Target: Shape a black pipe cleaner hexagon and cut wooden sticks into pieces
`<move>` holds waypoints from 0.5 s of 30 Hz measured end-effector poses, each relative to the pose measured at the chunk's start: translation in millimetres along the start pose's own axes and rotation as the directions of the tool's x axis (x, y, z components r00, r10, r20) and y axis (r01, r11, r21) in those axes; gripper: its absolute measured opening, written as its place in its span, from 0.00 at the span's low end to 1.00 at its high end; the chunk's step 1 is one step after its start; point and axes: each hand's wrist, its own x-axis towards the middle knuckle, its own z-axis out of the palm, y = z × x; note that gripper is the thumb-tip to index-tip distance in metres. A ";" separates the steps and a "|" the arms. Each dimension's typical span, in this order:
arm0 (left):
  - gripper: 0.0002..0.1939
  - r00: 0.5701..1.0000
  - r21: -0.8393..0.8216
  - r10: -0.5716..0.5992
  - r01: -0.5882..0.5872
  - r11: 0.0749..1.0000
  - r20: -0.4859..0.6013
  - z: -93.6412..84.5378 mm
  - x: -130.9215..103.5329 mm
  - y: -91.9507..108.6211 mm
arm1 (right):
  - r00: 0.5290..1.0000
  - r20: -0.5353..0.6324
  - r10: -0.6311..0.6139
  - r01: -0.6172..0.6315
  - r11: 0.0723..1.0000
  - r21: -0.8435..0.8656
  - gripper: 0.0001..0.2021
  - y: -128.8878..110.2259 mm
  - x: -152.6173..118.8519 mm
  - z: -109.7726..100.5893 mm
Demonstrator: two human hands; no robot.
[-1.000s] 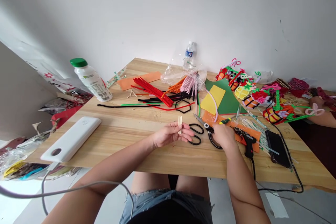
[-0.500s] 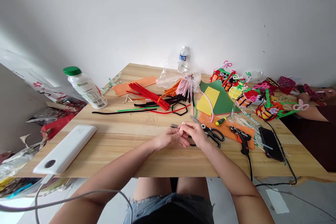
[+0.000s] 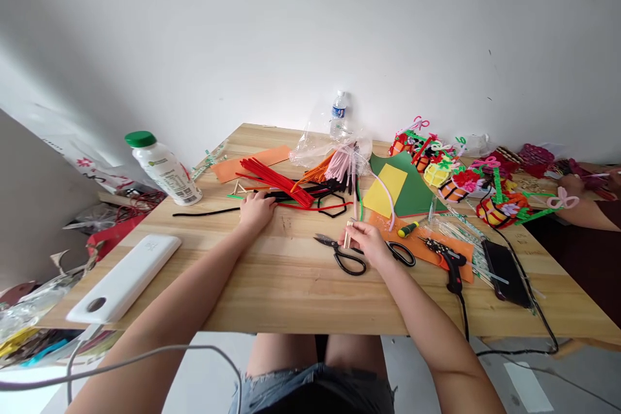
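My right hand (image 3: 367, 240) pinches a few short pale sticks (image 3: 347, 234), held upright above the black-handled scissors (image 3: 349, 263). On the left, my left hand (image 3: 257, 210) rests on the table at the ends of the black pipe cleaners (image 3: 279, 193), fingers pointing away; whether it grips anything is hidden. A black wire hexagon (image 3: 332, 205) lies between the hands, beyond them. Red pipe cleaners (image 3: 279, 181) lie in a bundle just past my left hand. Short sticks (image 3: 241, 187) lie beside its fingertips.
A white power bank (image 3: 125, 278) and bottle (image 3: 165, 171) stand left. Right are a glue gun (image 3: 451, 262), a screwdriver (image 3: 408, 229), a phone (image 3: 506, 273) and colourful pipe-cleaner baskets (image 3: 453, 184). Another person's hand (image 3: 571, 187) is at far right.
My hands have parted. The left one has moved forward and left to the pipe cleaners. The right one stays near the scissors, with the sticks now plainly visible in its fingers.
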 end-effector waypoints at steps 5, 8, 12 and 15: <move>0.17 0.982 -0.102 -0.006 -0.013 0.995 -0.186 12.0 7.2 -3.3 | 0.992 0.076 -0.106 0.120 0.970 -0.213 0.17 0.4 -4.4 5.6; 0.18 0.934 -0.195 -0.030 -0.042 0.980 -0.356 3.9 -2.8 1.5 | 0.981 0.068 -0.183 0.195 0.938 -0.285 0.17 2.5 -4.4 5.6; 0.15 0.966 -0.610 0.047 -0.199 0.767 -0.256 -15.4 -31.1 33.2 | 0.962 0.047 -0.268 0.270 0.912 -0.310 0.16 4.3 -8.7 11.7; 0.21 0.915 -0.929 0.364 0.027 0.369 0.171 -24.3 -60.2 70.0 | 0.941 0.044 -0.335 0.329 0.880 -0.343 0.15 4.7 -15.0 21.8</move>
